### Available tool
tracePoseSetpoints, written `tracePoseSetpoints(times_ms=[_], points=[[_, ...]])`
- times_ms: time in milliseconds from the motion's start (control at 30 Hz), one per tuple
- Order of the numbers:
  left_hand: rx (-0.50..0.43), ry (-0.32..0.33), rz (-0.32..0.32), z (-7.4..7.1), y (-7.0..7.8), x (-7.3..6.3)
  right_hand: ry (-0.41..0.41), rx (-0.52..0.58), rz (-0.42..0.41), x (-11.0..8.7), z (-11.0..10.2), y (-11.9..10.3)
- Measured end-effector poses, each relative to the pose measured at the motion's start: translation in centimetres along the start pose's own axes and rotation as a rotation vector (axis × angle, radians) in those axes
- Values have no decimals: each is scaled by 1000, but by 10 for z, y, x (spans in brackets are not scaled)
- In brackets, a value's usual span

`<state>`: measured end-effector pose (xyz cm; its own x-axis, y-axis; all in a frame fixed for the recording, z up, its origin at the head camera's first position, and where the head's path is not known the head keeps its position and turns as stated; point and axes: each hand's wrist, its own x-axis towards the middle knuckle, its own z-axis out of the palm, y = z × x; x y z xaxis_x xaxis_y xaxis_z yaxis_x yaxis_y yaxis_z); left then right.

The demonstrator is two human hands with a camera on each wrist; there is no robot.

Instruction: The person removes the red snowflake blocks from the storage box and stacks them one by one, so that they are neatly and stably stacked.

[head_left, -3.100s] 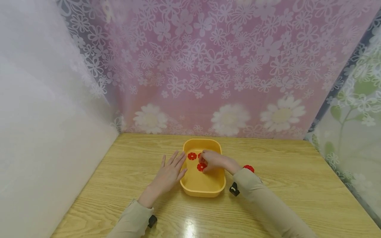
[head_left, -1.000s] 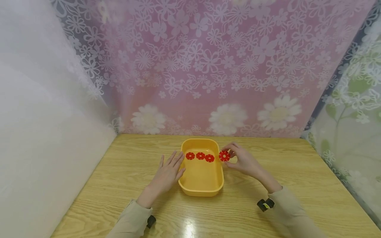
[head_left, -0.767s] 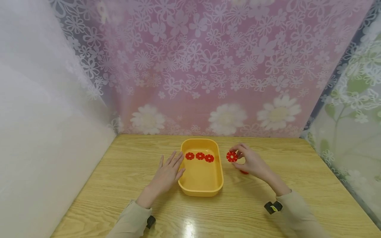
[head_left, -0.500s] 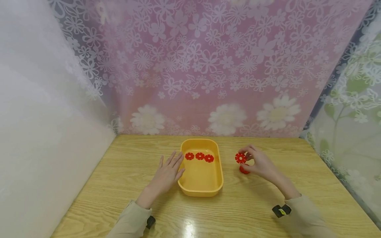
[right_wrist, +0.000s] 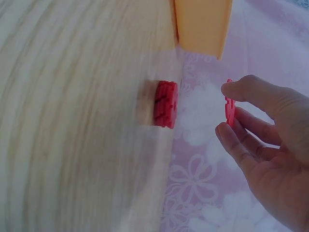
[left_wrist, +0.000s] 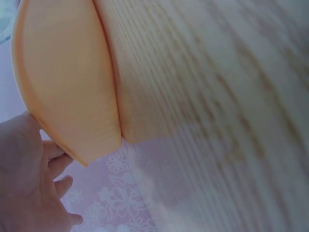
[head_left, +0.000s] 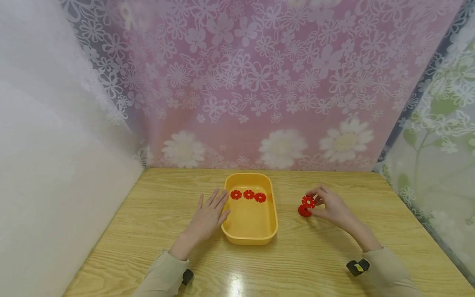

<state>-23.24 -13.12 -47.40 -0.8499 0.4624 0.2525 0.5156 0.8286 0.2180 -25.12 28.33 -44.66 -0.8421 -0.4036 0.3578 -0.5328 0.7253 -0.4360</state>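
Observation:
My right hand (head_left: 331,207) pinches a red notched disc (head_left: 308,201) between thumb and fingertips, to the right of the yellow bin (head_left: 249,241). Just below that disc, a short stack of red notched discs (head_left: 304,210) stands on the table; in the right wrist view a gap separates the held disc (right_wrist: 230,103) from the stack (right_wrist: 166,104). Inside the bin, 3 red discs (head_left: 249,194) lie flat in a row toward its far end. My left hand (head_left: 208,216) rests on the bin's left rim with its fingers straight and spread.
The wooden table (head_left: 178,194) carries the bin and the stack. A pink flowered curtain (head_left: 237,103) hangs behind its far edge. A white surface (head_left: 67,165) rises on the left, and a flowered cloth (head_left: 441,165) hangs on the right.
My right hand left the bin, carrying a red disc rightward until it is over the stack. The discs in the bin now lie in a row. My left hand has stayed on the rim.

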Motion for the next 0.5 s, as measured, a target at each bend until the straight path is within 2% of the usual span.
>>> tracePoseSetpoints(times_ms=[200,500], points=[[4,-11,-9,-6,7,-3,-64,-3,47,-5,6,9],[10,-1,-18,-6,13,-6,-115,-22,54,-8,14,19]])
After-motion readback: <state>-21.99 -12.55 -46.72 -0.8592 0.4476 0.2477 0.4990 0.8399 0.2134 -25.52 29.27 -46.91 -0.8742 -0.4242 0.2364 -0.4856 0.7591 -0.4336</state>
